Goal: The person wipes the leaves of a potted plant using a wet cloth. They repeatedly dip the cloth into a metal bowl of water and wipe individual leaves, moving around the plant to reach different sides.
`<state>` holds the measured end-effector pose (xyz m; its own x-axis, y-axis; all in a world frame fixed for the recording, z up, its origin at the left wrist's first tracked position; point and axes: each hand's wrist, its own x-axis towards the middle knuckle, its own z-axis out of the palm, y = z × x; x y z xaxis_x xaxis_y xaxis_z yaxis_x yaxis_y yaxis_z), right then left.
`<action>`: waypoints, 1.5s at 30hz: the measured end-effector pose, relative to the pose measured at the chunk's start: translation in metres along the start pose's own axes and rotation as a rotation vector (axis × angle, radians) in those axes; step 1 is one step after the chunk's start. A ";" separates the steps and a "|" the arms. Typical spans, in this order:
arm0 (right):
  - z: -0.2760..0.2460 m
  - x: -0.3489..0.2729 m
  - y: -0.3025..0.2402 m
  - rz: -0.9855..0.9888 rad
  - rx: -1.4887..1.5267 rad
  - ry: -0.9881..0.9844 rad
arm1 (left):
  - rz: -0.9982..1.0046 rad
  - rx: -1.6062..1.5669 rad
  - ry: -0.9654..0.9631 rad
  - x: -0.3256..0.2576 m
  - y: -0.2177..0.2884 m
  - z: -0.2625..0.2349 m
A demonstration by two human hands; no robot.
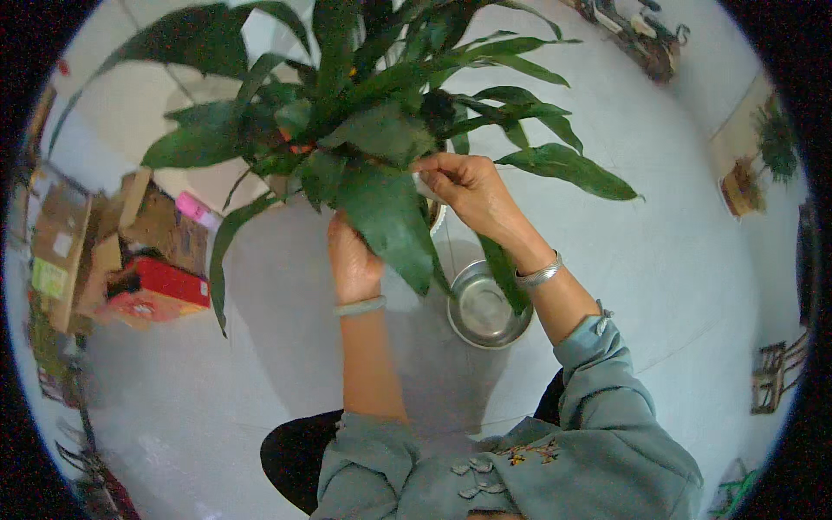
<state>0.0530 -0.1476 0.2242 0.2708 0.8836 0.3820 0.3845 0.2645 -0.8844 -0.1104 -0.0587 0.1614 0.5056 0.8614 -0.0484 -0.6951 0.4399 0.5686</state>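
A large potted plant with long, broad green leaves fills the upper middle. One wide leaf [386, 221] hangs toward me between my hands. My left hand [354, 260] is beneath this leaf, palm side up, its fingers hidden behind the green. At the leaf's upper right edge, my right hand [468, 186] has thumb and fingers pinched together. A small whitish bit shows at those fingertips, too small to name. Below the leaves a round metal basin [487, 308] rests on the floor, with a narrow leaf hanging partly across it. A pale rim [438, 217] peeks out behind the wide leaf.
Cardboard boxes [65, 247], a red box [160, 289] and a pink item [195, 208] are at the left. Another potted plant [744, 186] stands at the far right, above a small wooden chair [776, 373]. The floor [641, 286] is pale tile.
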 end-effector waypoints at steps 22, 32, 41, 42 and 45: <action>0.079 0.041 0.067 -0.509 -0.934 -0.132 | -0.306 -0.116 -0.227 -0.017 0.000 -0.072; 0.063 0.035 0.053 -0.346 -0.818 -0.285 | -0.198 -0.087 -0.307 0.016 0.006 -0.082; 0.080 0.076 0.138 -0.661 -0.779 -0.154 | -0.221 -0.178 -0.451 0.000 -0.012 -0.083; 0.086 0.069 0.142 -0.654 -0.627 -0.153 | -0.248 -0.209 -0.433 -0.002 -0.014 -0.084; 0.092 0.059 0.131 -0.444 -0.672 -0.195 | -0.302 -0.293 -0.386 -0.004 -0.017 -0.085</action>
<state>0.0378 -0.0258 0.1065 -0.1646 0.8186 0.5503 0.8819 0.3720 -0.2897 -0.1442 -0.0480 0.0817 0.8157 0.5554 0.1619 -0.5757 0.7517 0.3217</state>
